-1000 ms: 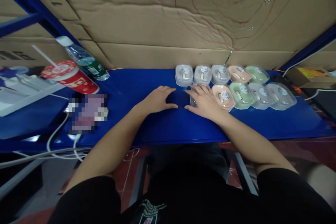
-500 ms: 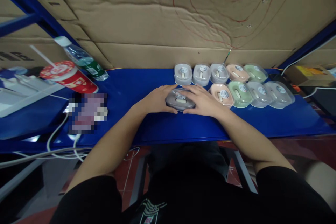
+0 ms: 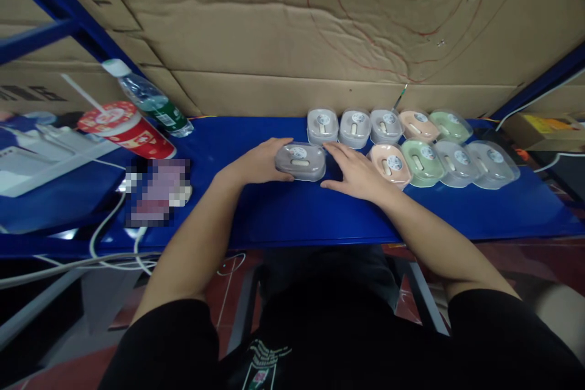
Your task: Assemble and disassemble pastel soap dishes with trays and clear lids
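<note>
A grey plastic box (image 3: 300,163) with a clear domed lid, a round sticker and a pale oblong tab lies lengthwise in front of me on the blue table (image 3: 315,219). Around its left end curl the fingers and thumb of my left hand (image 3: 256,163). My right hand (image 3: 356,173) is just off the box's right end, thumb and fingers spread, holding nothing. Close to its right is a pink box (image 3: 388,164) of the same kind, partly behind the hand. Next to that stand a green box (image 3: 420,161) and two grey ones (image 3: 457,161).
Behind runs another row of grey boxes (image 3: 322,127), a pink and a green one, against a cardboard wall (image 3: 256,42). On the left are a red paper cup (image 3: 141,134) with a straw, a water bottle (image 3: 159,106), a blurred-out item (image 3: 158,192) and white cables (image 3: 95,237).
The grey box has shifted a little left with my left hand and now sits straighter. My right hand has come off it and opened wider. The view has shifted slightly.
</note>
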`<state>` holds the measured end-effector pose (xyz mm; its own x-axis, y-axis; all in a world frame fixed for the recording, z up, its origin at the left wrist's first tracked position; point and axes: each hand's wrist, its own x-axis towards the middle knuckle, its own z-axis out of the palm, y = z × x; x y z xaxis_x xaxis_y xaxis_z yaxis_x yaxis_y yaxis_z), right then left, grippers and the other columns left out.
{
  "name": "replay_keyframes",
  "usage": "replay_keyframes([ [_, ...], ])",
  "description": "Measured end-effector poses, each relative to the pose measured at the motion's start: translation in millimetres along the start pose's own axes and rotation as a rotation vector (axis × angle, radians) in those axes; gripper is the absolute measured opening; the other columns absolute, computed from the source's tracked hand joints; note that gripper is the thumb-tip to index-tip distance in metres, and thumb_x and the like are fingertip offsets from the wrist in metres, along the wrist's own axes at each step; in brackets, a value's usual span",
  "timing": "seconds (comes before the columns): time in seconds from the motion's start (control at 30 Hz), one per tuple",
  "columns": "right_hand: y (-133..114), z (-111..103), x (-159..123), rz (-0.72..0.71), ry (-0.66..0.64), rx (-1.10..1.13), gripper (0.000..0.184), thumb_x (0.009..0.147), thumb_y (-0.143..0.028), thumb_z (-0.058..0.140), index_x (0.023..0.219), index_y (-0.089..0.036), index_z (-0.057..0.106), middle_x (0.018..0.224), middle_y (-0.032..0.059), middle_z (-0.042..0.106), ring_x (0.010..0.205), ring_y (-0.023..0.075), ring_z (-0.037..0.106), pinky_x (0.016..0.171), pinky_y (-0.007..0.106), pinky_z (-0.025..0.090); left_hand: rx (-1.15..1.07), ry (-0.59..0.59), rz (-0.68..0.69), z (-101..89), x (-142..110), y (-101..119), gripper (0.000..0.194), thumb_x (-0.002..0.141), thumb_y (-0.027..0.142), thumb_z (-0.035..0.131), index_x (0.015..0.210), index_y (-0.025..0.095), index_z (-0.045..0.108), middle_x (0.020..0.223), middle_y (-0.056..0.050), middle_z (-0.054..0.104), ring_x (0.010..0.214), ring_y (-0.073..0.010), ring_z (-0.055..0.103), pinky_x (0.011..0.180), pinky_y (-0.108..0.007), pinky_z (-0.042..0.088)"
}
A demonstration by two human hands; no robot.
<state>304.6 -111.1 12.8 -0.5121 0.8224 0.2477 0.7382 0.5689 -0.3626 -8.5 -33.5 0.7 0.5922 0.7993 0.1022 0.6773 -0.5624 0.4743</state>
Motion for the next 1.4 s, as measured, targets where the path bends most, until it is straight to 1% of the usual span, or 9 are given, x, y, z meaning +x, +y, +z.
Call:
replay_keyframes([
  [0.17,-2.5,1.4,-0.9,-0.022,-0.055,-0.01,0.096,0.094,-0.05,0.08,0.174,-0.019,0.036,0.174,0.0218,0.044,0.158,0.045,0.047,0.128,0.067,0.044,0.14,-0.017,-0.304,-27.7,-9.3,-25.8,0.14,0.061,0.069,0.094,0.175,0.015,0.033,0.171,-0.025,0.046,0.157,-0.0473,0.045,0.129,-0.054,0.038],
  [0.3,-2.2,5.6,-1.0,-0.063,-0.1,-0.024,0.094,0.094,-0.049,0.08,0.173,-0.017,0.039,0.175,0.0236,0.043,0.158,0.0454,0.047,0.127,0.067,0.045,0.217,0.009,-0.452,-29.3,-11.0,-19.6,0.138,0.065,0.084,0.085,0.174,0.015,0.035,0.164,-0.028,0.05,0.151,-0.0519,0.05,0.123,-0.059,0.043],
  [0.4,-0.1,9.3,-0.8,-0.084,-0.08,-0.021,0.094,0.094,-0.049,0.081,0.172,-0.017,0.039,0.174,0.0241,0.044,0.157,0.0452,0.049,0.125,0.067,0.046,0.195,0.011,-0.398,-20.9,-7.6,-4.6,0.142,0.063,0.087,0.084,0.173,0.012,0.035,0.167,-0.031,0.045,0.154,-0.0546,0.044,0.126,-0.062,0.039],
  [0.5,1.6,11.2,-0.7,-0.088,-0.043,-0.021,0.093,0.094,-0.049,0.081,0.172,-0.02,0.04,0.173,0.0223,0.046,0.156,0.0445,0.05,0.125,0.068,0.047,0.114,-0.002,-0.225,-11.6,-4.3,10.0,0.133,0.068,0.083,0.084,0.172,0.014,0.038,0.17,-0.027,0.041,0.158,-0.0507,0.039,0.13,-0.061,0.035],
  [0.67,0.9,9.6,-0.7,-0.082,-0.005,-0.016,0.09,0.093,-0.047,0.081,0.17,-0.02,0.043,0.17,0.0218,0.049,0.155,0.044,0.051,0.126,0.068,0.045,0.019,0.012,0.025,-1.1,-3.2,28.3,0.103,0.076,0.067,0.086,0.165,0.028,0.052,0.157,-0.015,0.057,0.145,-0.0396,0.056,0.126,-0.057,0.045],
  [1.0,1.4,4.7,2.1,-0.089,0.08,-0.018,0.108,0.09,-0.055,0.083,0.176,-0.02,0.029,0.173,0.023,0.045,0.161,0.0466,0.042,0.13,0.069,0.038,-0.152,0.035,0.275,7.0,-0.8,38.4,0.078,0.081,0.06,0.084,0.151,0.029,0.066,0.155,-0.014,0.064,0.145,-0.0352,0.06,0.126,-0.057,0.047],
  [1.2,7.2,10.6,1.9,-0.046,0.023,0.023,0.12,0.094,-0.044,0.077,0.18,-0.018,-0.003,0.174,0.0255,0.044,0.156,0.0465,0.05,0.124,0.068,0.047,-0.185,0.232,0.249,-10.4,-4.4,24.0,0.068,0.092,0.067,0.073,0.143,0.023,0.07,0.15,-0.014,0.07,0.137,-0.0324,0.067,0.118,-0.048,0.053],
  [1.3,8.4,9.9,1.4,-0.062,-0.04,-0.016,0.104,0.098,-0.046,0.074,0.18,-0.017,0.016,0.169,0.0243,0.052,0.151,0.0452,0.057,0.122,0.068,0.049,-0.224,0.387,0.066,-14.2,-4.3,13.3,0.063,0.101,0.072,0.058,0.131,0.019,0.074,0.125,-0.014,0.081,0.107,-0.0278,0.079,0.097,-0.041,0.061],
  [1.4,7.5,7.7,0.9,-0.088,-0.08,-0.076,0.078,0.101,-0.043,0.072,0.17,-0.022,0.044,0.172,0.0195,0.05,0.153,0.0436,0.055,0.122,0.069,0.048,-0.237,0.504,-0.156,-14.5,-2.3,5.0,0.064,0.108,0.073,0.04,0.115,0.019,0.075,0.103,-0.011,0.084,0.074,-0.0214,0.077,0.078,-0.036,0.06],
])
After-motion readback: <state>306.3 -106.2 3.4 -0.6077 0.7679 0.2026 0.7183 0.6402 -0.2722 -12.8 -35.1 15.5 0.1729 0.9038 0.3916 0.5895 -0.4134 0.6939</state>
